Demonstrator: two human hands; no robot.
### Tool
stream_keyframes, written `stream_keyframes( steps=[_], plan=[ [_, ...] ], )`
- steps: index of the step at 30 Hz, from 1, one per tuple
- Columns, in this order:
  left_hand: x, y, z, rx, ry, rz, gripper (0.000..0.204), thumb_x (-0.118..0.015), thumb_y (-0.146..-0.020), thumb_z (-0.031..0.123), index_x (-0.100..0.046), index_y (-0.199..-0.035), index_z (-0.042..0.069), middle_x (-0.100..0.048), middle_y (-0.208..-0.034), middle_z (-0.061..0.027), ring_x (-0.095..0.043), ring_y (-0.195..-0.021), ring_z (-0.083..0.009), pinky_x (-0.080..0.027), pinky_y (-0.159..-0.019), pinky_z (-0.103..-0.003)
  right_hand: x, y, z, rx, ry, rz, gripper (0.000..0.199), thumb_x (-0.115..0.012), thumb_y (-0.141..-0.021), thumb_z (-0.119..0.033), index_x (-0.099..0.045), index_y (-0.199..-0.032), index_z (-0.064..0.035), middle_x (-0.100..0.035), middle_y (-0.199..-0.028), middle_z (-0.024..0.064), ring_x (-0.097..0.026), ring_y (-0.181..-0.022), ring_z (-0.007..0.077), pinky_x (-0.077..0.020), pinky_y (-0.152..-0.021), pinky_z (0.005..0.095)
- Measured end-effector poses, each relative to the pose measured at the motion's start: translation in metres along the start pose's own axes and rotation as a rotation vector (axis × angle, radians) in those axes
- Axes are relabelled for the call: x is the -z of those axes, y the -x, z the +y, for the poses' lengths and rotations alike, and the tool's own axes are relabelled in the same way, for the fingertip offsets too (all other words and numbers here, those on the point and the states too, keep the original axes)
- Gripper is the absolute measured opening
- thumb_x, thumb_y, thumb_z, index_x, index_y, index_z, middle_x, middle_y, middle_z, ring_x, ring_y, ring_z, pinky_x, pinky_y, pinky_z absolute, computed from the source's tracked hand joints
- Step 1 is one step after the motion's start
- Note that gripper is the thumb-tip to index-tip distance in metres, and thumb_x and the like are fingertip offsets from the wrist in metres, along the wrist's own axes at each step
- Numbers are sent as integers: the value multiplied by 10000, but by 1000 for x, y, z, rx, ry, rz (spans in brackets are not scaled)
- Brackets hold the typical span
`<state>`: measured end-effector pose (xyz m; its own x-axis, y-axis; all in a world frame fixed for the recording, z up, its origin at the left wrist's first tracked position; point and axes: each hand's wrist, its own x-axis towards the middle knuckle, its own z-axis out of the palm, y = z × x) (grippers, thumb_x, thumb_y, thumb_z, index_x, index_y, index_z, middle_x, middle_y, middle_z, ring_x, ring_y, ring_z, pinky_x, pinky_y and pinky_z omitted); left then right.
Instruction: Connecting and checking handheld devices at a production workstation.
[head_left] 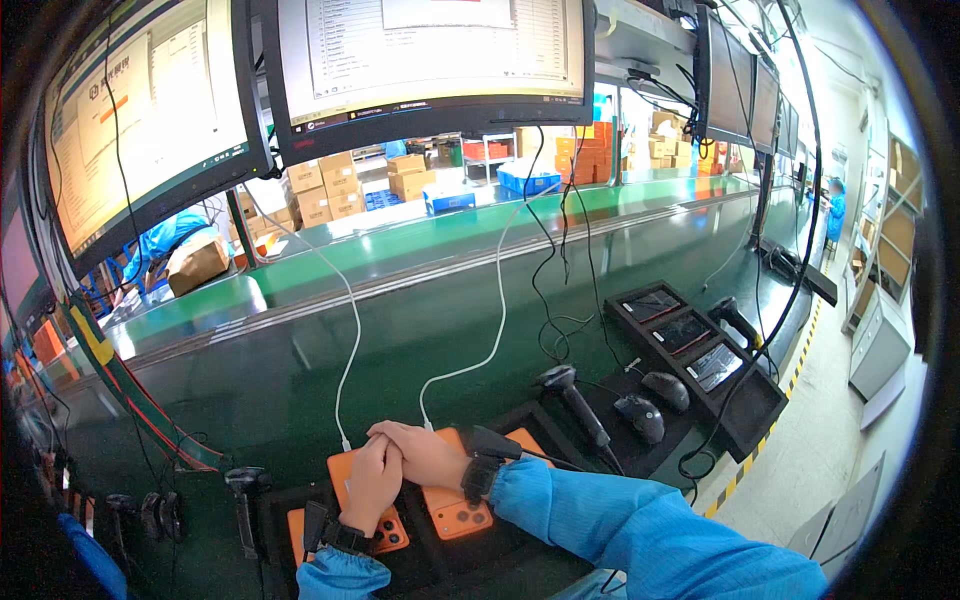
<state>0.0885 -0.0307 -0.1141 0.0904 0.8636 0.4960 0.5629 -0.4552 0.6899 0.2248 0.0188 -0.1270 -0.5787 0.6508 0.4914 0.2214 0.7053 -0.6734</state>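
My left hand [372,487] and my right hand [428,455] meet above several orange phones, the right lapped over the left. The right hand's fingers are closed around the left hand, whose own fingers are mostly hidden. Under my left hand lies an orange phone [393,537]; another orange phone [452,515] is below my right hand. Each has a white cable [352,375] running up from its top end. More orange shows beside both wrists, partly covered. Black bands with small boxes circle my wrists, over blue sleeves [610,515].
Barcode scanners stand at right [575,405] and left [247,490]. Two black mice [640,415] lie near a black compartment tray [745,415] with dark-screened devices. Monitors [430,65] hang overhead. Behind the green bench [450,300] are cartons [325,185] and blue bins [527,180].
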Motion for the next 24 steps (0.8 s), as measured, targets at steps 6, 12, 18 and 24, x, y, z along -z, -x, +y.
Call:
stream_keyframes(
  steps=[6,12,18,24],
  plan=[
    [0,0,1,5,0,-1,254,-472,-1021,153,-610,-1005,-60,-665,-937,-242,-643,-871,-411,-490,-741,-432,1,0,-2,-6,-6,-3,400,-587,-890,-63,-506,-1278,-5,-627,-1209,226,-612,-1140,402,-503,-957,438],
    [-1,1,-2,32,8,-7,253,-472,-1023,146,-611,-1015,-65,-674,-951,-230,-655,-882,-375,-494,-754,-412,4,0,-7,-11,12,-9,396,-582,-884,-50,-509,-1270,-3,-628,-1207,226,-614,-1138,401,-503,-960,438],
    [0,0,2,44,24,-15,260,-470,-1023,150,-612,-1022,-67,-672,-969,-238,-652,-902,-389,-495,-767,-414,4,0,-8,-17,9,-14,396,-580,-876,-38,-512,-1264,-3,-628,-1207,225,-614,-1135,402,-504,-959,440],
    [0,0,4,55,19,-4,247,-490,-1003,145,-617,-996,-67,-659,-976,-268,-636,-910,-449,-495,-761,-470,3,-1,-7,-35,6,-16,404,-584,-869,-30,-516,-1266,0,-633,-1211,221,-615,-1131,405,-506,-956,442]
  ],
)
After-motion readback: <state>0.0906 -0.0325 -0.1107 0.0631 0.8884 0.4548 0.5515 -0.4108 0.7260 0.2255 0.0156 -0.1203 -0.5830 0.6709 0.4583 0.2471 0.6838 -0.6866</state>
